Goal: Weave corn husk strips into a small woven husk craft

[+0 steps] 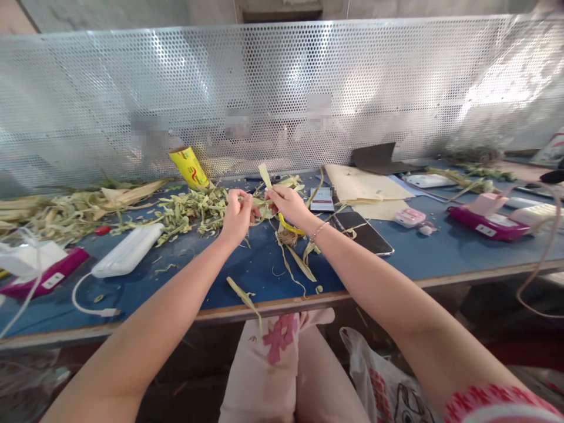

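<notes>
My left hand (pixel 237 215) and my right hand (pixel 288 205) meet above the blue table (pixel 440 252), both pinching a pale green leaf strip (pixel 265 175) that sticks up between them. A yellow band (pixel 288 227) curls below my right hand. Under it hangs a small woven straw knot (pixel 287 237) with loose strips trailing toward the table's front edge. A heap of cut green leaf pieces (pixel 194 208) lies just beyond my left hand.
Long dried leaves (pixel 66 208) lie at far left. A white power bank (pixel 127 249) with cable, a magenta device (pixel 44 276), a yellow tube (pixel 190 168), two phones (pixel 363 232), paper sheets (pixel 365 185) and a perforated metal screen (pixel 282 88) surround the spot. Bags (pixel 273 364) hang below.
</notes>
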A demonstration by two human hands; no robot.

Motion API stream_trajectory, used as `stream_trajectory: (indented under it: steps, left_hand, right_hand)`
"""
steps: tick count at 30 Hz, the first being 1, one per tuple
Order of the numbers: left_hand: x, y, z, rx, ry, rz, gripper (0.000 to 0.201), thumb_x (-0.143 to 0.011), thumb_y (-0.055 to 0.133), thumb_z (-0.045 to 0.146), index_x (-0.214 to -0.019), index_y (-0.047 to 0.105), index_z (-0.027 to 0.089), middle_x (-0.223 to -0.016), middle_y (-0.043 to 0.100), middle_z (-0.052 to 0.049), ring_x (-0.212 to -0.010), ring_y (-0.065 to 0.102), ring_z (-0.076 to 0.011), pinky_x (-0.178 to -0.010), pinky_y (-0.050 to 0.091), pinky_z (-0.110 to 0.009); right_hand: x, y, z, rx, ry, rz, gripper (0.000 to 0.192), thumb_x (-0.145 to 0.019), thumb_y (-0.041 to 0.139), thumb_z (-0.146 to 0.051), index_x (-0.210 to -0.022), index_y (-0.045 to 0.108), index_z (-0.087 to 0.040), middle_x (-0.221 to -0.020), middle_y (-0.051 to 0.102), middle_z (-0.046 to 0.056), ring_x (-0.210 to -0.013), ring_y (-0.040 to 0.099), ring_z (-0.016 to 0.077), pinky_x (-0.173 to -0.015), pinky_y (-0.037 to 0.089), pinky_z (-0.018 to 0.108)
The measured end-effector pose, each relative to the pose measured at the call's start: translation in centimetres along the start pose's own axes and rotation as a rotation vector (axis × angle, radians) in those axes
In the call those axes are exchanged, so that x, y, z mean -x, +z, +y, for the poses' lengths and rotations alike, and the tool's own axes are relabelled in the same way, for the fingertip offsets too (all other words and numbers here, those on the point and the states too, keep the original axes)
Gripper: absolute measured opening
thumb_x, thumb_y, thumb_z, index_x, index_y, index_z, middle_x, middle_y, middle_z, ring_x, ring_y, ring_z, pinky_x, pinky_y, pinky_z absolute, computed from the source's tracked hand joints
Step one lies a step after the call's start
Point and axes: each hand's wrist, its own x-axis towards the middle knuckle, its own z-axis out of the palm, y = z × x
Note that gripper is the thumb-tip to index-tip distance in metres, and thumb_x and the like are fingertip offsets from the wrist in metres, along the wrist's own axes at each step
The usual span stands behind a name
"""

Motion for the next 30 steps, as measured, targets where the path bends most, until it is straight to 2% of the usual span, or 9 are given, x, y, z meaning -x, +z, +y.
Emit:
stream_trajectory:
  steps: [3,6,8,10,15,19,22,27,30]
  left_hand:
    - [0.2,0.5,0.5,0.200,-0.143,-0.008,0.026,-0.075,0.056,0.034,-0.084,0.035,0.022,-0.056,0.054,0.005,-0.044,0.053,-0.0112,-0.047,0.039,-0.024]
    - [0.2,0.9,0.8,0.353,-0.259,-0.003,0.018,-0.073,0.057,0.025,-0.077,0.040,0.019,-0.059,0.058,0.003,-0.051,0.057,-0.0113,-0.054,0.045,-0.025]
    - [0.2,1.1,0.9,0.423,-0.279,-0.010,0.015,-0.073,0.056,0.024,-0.069,0.043,0.017,-0.058,0.057,0.003,-0.051,0.057,-0.0099,-0.058,0.046,-0.026]
    - [0.2,1.2,0.9,0.459,-0.237,0.002,0.018,-0.074,0.057,0.025,-0.065,0.044,0.017,-0.056,0.055,0.003,-0.051,0.056,-0.0090,-0.060,0.047,-0.026]
    - [0.2,1.4,0.5,0.437,-0.161,0.009,0.023,-0.075,0.057,0.029,-0.063,0.042,0.018,-0.051,0.049,0.005,-0.047,0.051,-0.0083,-0.052,0.042,-0.023]
    - [-0.1,1.3,-0.2,0.374,-0.120,0.020,0.020,-0.078,0.052,0.029,-0.065,0.043,0.017,-0.048,0.042,0.006,-0.040,0.040,-0.0061,-0.040,0.030,-0.020]
    - [-0.3,1.1,-0.6,0.286,-0.085,0.053,0.023,-0.080,0.050,0.030,-0.063,0.042,0.018,-0.046,0.035,0.007,-0.037,0.034,-0.0052,-0.037,0.023,-0.019]
    - [-0.5,0.8,-1.0,0.164,-0.052,0.096,0.030,-0.081,0.047,0.038,-0.061,0.035,0.019,-0.047,0.032,0.007,-0.038,0.035,-0.0063,-0.038,0.025,-0.020]
    - [-0.5,0.6,-1.1,0.071,-0.021,0.096,0.033,-0.080,0.047,0.045,-0.062,0.036,0.020,-0.047,0.033,0.007,-0.039,0.036,-0.0069,-0.040,0.027,-0.020]
  right_hand:
    - [0.1,0.2,-0.1,0.036,-0.002,0.040,0.026,-0.084,0.038,-0.036,-0.070,0.050,-0.018,-0.046,0.044,-0.005,-0.042,0.047,0.0081,-0.052,0.037,0.021]
    - [0.2,0.5,0.0,0.009,-0.024,0.065,0.024,-0.085,0.037,-0.034,-0.074,0.050,-0.018,-0.048,0.045,-0.005,-0.044,0.047,0.0081,-0.051,0.036,0.021]
    - [0.1,0.7,0.0,-0.001,-0.046,0.067,0.022,-0.084,0.037,-0.034,-0.073,0.049,-0.018,-0.050,0.045,-0.005,-0.045,0.047,0.0083,-0.050,0.035,0.021]
    - [0.2,1.0,-0.2,0.007,-0.063,0.055,0.022,-0.084,0.039,-0.034,-0.070,0.046,-0.019,-0.050,0.044,-0.005,-0.047,0.046,0.0085,-0.050,0.034,0.021]
    - [0.9,1.2,-1.3,0.041,-0.068,-0.011,0.026,-0.083,0.041,-0.032,-0.061,0.039,-0.019,-0.052,0.044,-0.004,-0.050,0.044,0.0077,-0.052,0.033,0.021]
    - [1.1,1.3,-1.7,0.065,-0.048,-0.057,0.025,-0.083,0.041,-0.034,-0.063,0.042,-0.018,-0.052,0.044,-0.004,-0.049,0.043,0.0079,-0.053,0.033,0.022]
    - [1.1,1.5,-1.5,0.055,-0.031,-0.023,0.024,-0.083,0.038,-0.034,-0.066,0.043,-0.018,-0.053,0.043,-0.005,-0.052,0.042,0.0087,-0.055,0.032,0.022]
    - [1.0,1.7,-1.3,0.039,-0.027,0.035,0.021,-0.081,0.039,-0.033,-0.067,0.043,-0.019,-0.059,0.044,-0.004,-0.059,0.043,0.0100,-0.059,0.032,0.023]
    - [1.0,1.6,-1.4,0.091,-0.030,0.054,0.021,-0.080,0.040,-0.031,-0.063,0.039,-0.019,-0.060,0.044,-0.003,-0.059,0.043,0.0102,-0.060,0.033,0.024]
